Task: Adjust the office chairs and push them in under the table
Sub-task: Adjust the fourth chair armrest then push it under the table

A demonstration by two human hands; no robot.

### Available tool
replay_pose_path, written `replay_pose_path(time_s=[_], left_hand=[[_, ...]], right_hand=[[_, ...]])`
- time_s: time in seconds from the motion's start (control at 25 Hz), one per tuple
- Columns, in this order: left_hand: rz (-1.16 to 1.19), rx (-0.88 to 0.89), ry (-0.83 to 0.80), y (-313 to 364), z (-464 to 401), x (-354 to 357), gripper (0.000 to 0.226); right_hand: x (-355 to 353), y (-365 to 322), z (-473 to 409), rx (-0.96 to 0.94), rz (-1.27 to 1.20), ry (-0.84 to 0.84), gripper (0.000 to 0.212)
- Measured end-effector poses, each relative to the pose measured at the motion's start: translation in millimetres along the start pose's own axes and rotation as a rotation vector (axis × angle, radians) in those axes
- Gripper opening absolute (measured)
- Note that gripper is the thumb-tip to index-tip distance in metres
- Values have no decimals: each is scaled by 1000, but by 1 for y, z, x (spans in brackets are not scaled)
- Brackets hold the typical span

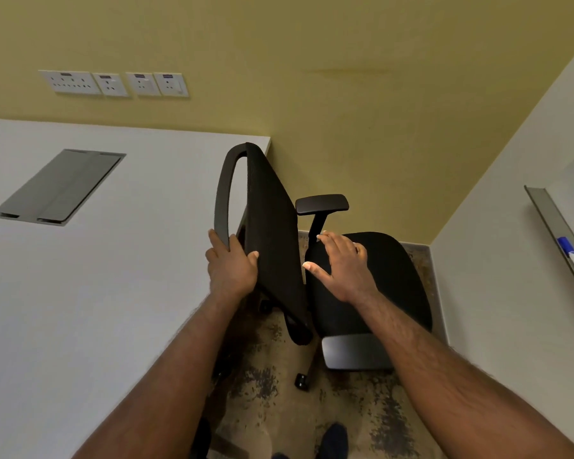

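A black office chair (371, 279) stands beside the right end of the white table (113, 260), its seat facing away from the table edge. Its mesh backrest (272, 233) leans against the table's edge. My left hand (232, 263) grips the backrest's frame low on its left side. My right hand (342, 263) hovers with fingers spread over the seat, just right of the backrest; whether it touches the seat I cannot tell. One armrest (322, 204) rises at the far side, the other armrest (355, 351) lies near me.
A grey cable hatch (60, 185) is set into the tabletop. Wall sockets (113, 83) sit on the yellow wall behind. A white wall with a marker tray (570, 246) closes the right side. The floor is mottled brown; a chair castor (301, 380) and my shoes (335, 438) show below.
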State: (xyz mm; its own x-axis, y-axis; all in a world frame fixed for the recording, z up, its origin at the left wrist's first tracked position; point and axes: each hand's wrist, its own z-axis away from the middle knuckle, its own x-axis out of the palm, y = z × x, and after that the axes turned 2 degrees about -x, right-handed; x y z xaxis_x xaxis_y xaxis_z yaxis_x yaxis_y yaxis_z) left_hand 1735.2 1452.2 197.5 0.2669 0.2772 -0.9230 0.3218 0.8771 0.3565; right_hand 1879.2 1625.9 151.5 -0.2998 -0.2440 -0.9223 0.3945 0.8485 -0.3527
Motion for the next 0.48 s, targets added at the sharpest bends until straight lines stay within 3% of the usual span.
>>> replay_pose_path(time_s=[0.2,0.48], left_hand=[[68,27,-22,-4,38,7,72],[233,35,108,-34,17,-24,65]], right_hand=[[-4,-28,4,-33,-21,20,83],[-18,-74,10,-135,-111,35,78]])
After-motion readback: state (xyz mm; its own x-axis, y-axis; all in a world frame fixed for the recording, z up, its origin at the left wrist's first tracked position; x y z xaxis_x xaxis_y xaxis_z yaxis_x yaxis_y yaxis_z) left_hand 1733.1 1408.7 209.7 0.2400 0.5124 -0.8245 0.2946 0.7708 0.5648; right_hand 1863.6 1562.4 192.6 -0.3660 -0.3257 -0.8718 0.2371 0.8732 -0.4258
